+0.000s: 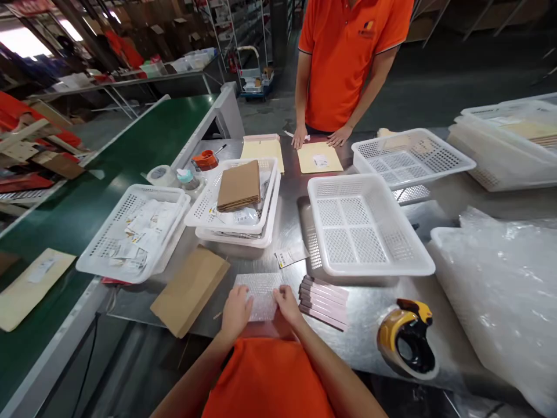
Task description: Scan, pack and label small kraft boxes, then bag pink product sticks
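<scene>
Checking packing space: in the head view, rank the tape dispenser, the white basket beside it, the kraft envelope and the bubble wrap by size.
White plastic basket, largest. Kraft paper envelope next. Bubble wrap sheet and tape dispenser look alike; camera nearness leaves them unranked.

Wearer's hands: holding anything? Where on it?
A clear plastic bubble-wrap sheet, lying flat: left hand and right hand are on its two side edges, near end. Whether they grip or just press, cannot tell.

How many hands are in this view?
4: the person's left hand and right hand on bubble wrap, and a co-worker's right hand and left hand across the steel table.
</scene>
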The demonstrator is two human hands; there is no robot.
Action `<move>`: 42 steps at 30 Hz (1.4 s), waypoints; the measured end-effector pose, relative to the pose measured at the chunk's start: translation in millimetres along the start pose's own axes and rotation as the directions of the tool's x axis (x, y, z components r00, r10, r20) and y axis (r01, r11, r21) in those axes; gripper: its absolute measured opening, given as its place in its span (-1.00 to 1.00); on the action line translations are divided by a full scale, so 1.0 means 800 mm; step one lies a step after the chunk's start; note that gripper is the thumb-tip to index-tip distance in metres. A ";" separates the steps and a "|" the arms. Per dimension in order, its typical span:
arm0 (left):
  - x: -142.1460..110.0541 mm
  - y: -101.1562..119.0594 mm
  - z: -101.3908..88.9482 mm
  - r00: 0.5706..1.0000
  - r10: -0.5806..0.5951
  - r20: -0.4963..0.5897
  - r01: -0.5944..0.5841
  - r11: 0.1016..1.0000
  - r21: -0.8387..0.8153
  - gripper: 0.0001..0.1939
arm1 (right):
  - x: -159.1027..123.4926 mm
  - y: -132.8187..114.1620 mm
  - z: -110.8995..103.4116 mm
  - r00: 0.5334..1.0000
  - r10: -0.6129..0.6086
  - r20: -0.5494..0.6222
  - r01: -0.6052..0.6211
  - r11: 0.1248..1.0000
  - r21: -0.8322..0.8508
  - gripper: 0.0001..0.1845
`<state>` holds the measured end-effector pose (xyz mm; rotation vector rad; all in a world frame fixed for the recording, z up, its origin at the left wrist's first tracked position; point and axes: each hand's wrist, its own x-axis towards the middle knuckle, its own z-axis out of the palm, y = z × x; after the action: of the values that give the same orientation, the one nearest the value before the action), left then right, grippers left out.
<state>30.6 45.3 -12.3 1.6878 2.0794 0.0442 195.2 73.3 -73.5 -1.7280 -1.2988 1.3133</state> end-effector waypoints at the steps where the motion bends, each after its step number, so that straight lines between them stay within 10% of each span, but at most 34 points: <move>1: 0.000 0.005 0.013 0.996 0.037 0.084 -0.036 0.999 -0.008 -0.78 | -0.002 0.003 0.004 1.000 -0.009 0.005 0.009 0.999 -0.036 -0.66; 4: 0.003 0.019 0.053 0.983 -0.017 0.183 0.017 1.000 0.001 -0.84 | -0.020 0.011 -0.017 0.997 -0.076 0.008 0.077 0.986 -0.149 -0.65; 9: 0.005 0.019 0.081 0.976 -0.128 0.177 0.116 0.990 0.077 -0.65 | -0.064 0.049 -0.132 0.982 -0.188 -0.005 0.173 0.912 -0.371 -0.72; 15: 0.007 0.019 0.078 0.968 -0.148 0.201 0.126 0.985 0.119 -0.72 | -0.093 0.132 -0.197 0.947 -0.321 -0.001 0.184 0.546 -0.817 -0.73; 22: 0.011 0.027 0.071 0.966 -0.199 0.167 0.185 0.978 0.095 -0.64 | -0.093 0.149 -0.205 0.959 -0.283 -0.023 0.149 0.571 -0.807 -0.69; 30: 0.023 0.020 0.071 0.937 -0.279 0.209 0.271 0.960 0.063 -0.80 | -0.101 0.068 -0.149 0.997 -0.070 0.040 0.079 0.957 -0.279 -0.66; 42: 0.023 0.021 0.072 0.940 -0.291 0.181 0.298 0.954 -0.014 -0.77 | -0.069 0.024 -0.084 0.964 -0.017 0.265 0.153 0.851 -0.502 -0.89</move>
<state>64.7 51.8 -65.0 1.2889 2.1550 -0.1516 263.5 21.1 -48.7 -1.8566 -2.0055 1.2301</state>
